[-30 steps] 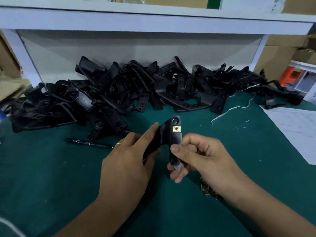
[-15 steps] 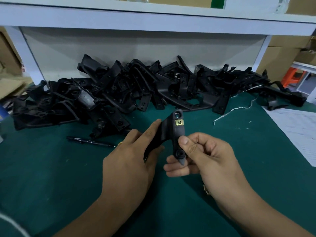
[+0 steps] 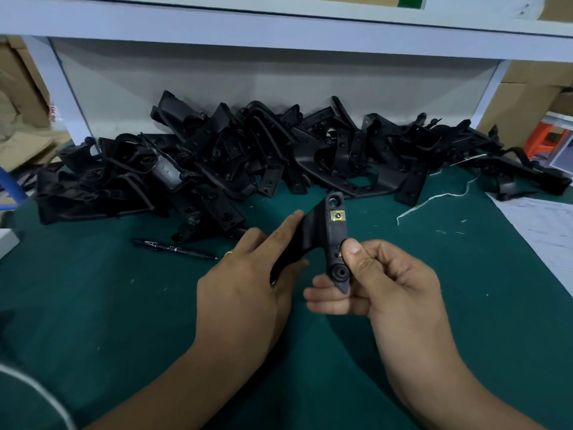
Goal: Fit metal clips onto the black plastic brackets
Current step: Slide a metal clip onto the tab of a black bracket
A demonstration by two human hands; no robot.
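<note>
Left hand (image 3: 248,283) grips bracket (image 3: 333,240) above the bench (image 3: 93,305). One clip (image 3: 337,215) seated; right hand (image 3: 381,280) pinches a second on lower down. Pile (image 3: 248,159) remains unfitted.

1. The bracket (image 3: 333,240) is showing matt black plastic.
2. Its clip (image 3: 337,216) is gleaming as brassy metal.
3. The bench (image 3: 108,305) is wearing matt green cloth-like covering.
4. The pile (image 3: 248,159) is glinting slightly, black plastic.
5. The pen (image 3: 173,248) is looking glossy.
</note>
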